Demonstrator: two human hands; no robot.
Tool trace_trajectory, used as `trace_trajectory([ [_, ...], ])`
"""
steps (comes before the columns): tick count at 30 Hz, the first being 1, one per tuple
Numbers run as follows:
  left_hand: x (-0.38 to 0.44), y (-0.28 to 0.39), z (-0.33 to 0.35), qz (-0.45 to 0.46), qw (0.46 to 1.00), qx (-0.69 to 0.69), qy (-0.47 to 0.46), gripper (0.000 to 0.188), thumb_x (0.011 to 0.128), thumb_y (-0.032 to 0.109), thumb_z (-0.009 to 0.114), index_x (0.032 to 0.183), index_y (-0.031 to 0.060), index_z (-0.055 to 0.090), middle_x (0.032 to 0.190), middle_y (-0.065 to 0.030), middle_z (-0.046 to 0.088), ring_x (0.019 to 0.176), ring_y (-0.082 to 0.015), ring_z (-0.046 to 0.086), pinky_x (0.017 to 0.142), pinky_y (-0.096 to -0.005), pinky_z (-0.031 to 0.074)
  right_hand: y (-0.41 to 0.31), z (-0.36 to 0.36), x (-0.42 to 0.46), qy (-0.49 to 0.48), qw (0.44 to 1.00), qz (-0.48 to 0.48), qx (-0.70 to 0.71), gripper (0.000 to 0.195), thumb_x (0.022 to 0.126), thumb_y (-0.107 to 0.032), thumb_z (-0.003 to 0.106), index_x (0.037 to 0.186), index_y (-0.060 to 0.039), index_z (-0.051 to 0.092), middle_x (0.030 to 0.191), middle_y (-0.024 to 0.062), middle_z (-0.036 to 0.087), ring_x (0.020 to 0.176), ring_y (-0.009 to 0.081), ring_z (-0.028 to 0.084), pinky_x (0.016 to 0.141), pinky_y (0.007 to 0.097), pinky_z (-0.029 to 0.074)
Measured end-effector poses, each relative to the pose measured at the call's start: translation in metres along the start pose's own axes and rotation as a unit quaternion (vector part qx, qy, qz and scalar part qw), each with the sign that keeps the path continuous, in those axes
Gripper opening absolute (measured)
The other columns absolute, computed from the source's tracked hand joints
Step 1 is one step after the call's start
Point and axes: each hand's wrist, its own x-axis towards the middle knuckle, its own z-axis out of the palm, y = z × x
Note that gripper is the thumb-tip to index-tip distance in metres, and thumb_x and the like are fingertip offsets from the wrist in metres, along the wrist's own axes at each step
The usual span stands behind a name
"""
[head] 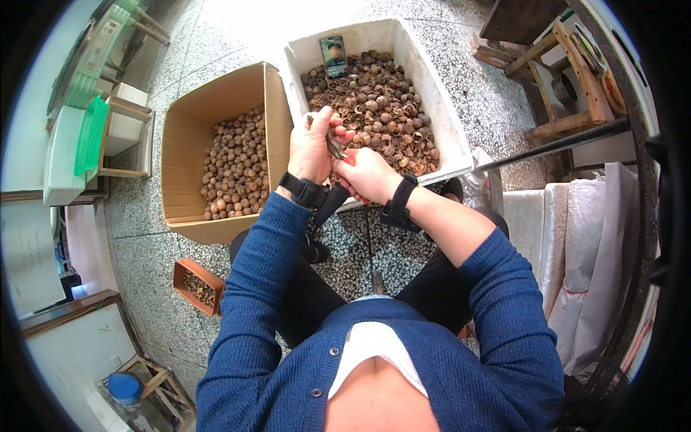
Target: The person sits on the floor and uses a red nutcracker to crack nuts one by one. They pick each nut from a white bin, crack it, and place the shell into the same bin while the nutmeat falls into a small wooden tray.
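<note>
My right hand (370,171) grips a plier-like hand tool (333,205) by its red and black handles. The tool's metal end (333,146) runs into my left hand (312,144), whose fingers curl around it. Whether a nut sits between the jaws is hidden by the fingers. Both hands are over the near left side of a white foam box (451,135). Brown nut shells (397,116), many split or in pieces, fill its bottom. To the left stands an open cardboard box (186,140) with whole walnut-like nuts (237,162) inside.
A phone (334,56) with a lit screen leans inside the foam box's far end. A small brown planter-like container (186,265) holding small pieces stands at left on the speckled floor (146,281). Wooden stools (586,75) and wrapped white slabs (580,243) line the right side.
</note>
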Motion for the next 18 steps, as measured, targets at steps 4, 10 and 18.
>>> trace_trajectory([
  [4,0.0024,-0.0027,-0.0023,-0.005,1.000,0.008,0.000,0.018,0.094,0.019,0.057,0.090,0.0030,0.051,0.079,-0.0061,0.059,0.065,-0.0140,0.059,0.063,-0.0316,0.059,0.0035,0.0002,0.0036,0.020,0.998,-0.014,-0.063,0.036,0.090,-0.031,0.053,0.076,0.0002,0.061,0.067,0.0135,0.063,0.065,0.0267,0.063,0.063,0.0373,0.049],
  [10,0.0034,-0.0043,-0.0034,-0.009,1.000,0.018,0.010,0.017,0.094,0.019,0.057,0.091,0.0030,0.054,0.077,-0.0056,0.059,0.063,-0.0123,0.058,0.064,-0.0313,0.059,0.0051,0.0020,0.0037,0.035,0.996,-0.018,-0.077,0.037,0.089,-0.033,0.052,0.082,0.0008,0.063,0.074,0.0185,0.065,0.075,0.0325,0.065,0.070,0.0396,0.049],
  [18,0.0042,-0.0047,-0.0025,-0.008,1.000,0.015,0.010,0.017,0.094,0.019,0.057,0.090,0.0032,0.054,0.077,-0.0051,0.060,0.063,-0.0122,0.058,0.061,-0.0298,0.058,0.0046,0.0021,0.0044,0.039,0.996,-0.029,-0.079,0.035,0.090,-0.031,0.050,0.082,0.0006,0.063,0.075,0.0189,0.065,0.075,0.0326,0.064,0.070,0.0402,0.049],
])
